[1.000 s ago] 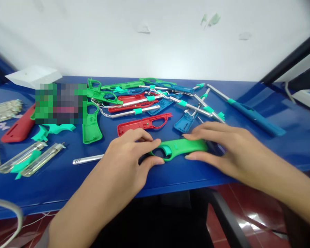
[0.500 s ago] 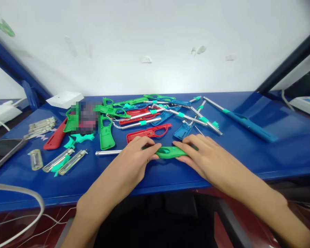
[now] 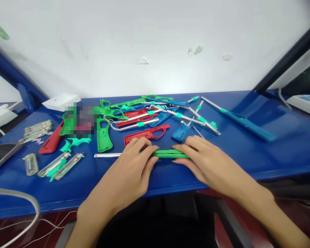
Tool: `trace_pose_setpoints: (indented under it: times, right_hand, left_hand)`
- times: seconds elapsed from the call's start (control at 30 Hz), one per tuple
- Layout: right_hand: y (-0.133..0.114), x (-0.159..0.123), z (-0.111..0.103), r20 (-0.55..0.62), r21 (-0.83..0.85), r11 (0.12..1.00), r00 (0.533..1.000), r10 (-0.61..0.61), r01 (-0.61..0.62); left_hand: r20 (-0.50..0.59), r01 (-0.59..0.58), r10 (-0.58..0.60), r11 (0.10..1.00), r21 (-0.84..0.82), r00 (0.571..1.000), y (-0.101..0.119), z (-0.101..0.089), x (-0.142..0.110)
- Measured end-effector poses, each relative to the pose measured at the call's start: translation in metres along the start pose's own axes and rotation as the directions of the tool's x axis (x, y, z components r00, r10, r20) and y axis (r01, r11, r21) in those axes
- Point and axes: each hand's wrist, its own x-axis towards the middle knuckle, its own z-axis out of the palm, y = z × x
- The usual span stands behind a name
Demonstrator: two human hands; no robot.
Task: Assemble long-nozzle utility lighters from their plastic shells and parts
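Observation:
A green plastic lighter body (image 3: pixel 167 154) lies on its edge near the front of the blue table (image 3: pixel 248 151), with a metal tube (image 3: pixel 107 155) sticking out to its left. My left hand (image 3: pixel 130 165) pinches its left end, fingers closed on it. My right hand (image 3: pixel 204 160) grips its right end, fingers curled over the top. Just behind them lies a red lighter shell (image 3: pixel 147 132) and a blue shell (image 3: pixel 181 131).
A heap of green, red and blue shells and metal tubes (image 3: pixel 144 112) fills the middle back. An assembled blue lighter (image 3: pixel 243 123) lies right. Clear fuel tanks (image 3: pixel 62 164), a red shell (image 3: pixel 51 139) and a phone (image 3: pixel 1 153) lie left. A white cable (image 3: pixel 20 199) hangs at front left.
Both hands have turned the green lighter body from lying flat to standing on its edge. The camera has tilted up and back, so more wall shows.

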Motion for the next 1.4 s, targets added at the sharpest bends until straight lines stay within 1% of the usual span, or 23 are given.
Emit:
trace_pose_setpoints:
  times: [0.13,0.23,0.4,0.57,0.67,0.77,0.87,1.03,1.23,1.4]
  right_hand:
    - [0.0,-0.001,-0.002,-0.035,0.055,0.998,0.999,-0.012,0.014]
    - [0.0,-0.002,-0.003,-0.063,0.077,0.997,0.998,-0.016,0.021]
    - [-0.003,-0.003,-0.003,-0.088,0.087,0.996,0.996,-0.016,0.024]
    - [-0.004,-0.004,-0.001,-0.111,0.059,0.998,0.994,-0.015,0.022]
    - [-0.003,-0.004,-0.001,-0.131,0.058,0.998,0.991,-0.016,0.023]
    - [-0.002,-0.005,-0.002,-0.159,0.05,0.998,0.987,-0.025,0.033]
    - [-0.001,-0.006,-0.001,-0.18,0.039,0.999,0.983,-0.024,0.031]
    - [-0.002,-0.007,-0.004,-0.159,0.029,0.999,0.987,-0.026,0.031]
    - [-0.015,0.0,-0.012,-0.09,-0.018,1.0,0.996,0.004,-0.006]
    - [-0.018,0.006,-0.006,-0.129,-0.048,0.999,0.992,0.015,-0.022]
  left_hand:
    - [-0.043,-0.062,0.062,0.998,0.004,0.997,0.001,0.005,0.004]
    - [-0.11,-0.114,0.114,0.993,0.005,0.987,-0.001,0.009,0.009]
    - [-0.222,-0.187,0.195,0.981,0.057,0.955,-0.001,0.009,0.012]
    - [-0.284,-0.231,0.259,0.964,0.131,0.923,0.002,0.006,0.014]
    - [-0.27,-0.223,0.257,0.963,0.152,0.928,0.002,0.003,0.013]
    - [-0.213,-0.219,0.249,0.964,0.154,0.945,-0.001,0.0,0.012]
    - [-0.175,-0.234,0.258,0.962,0.144,0.95,-0.004,-0.003,0.011]
    - [-0.17,-0.279,0.296,0.953,0.121,0.94,-0.009,-0.006,0.015]
    - [-0.177,-0.318,0.339,0.938,0.135,0.924,-0.003,-0.011,0.018]
    - [-0.177,-0.321,0.35,0.931,0.174,0.92,0.003,-0.014,0.021]
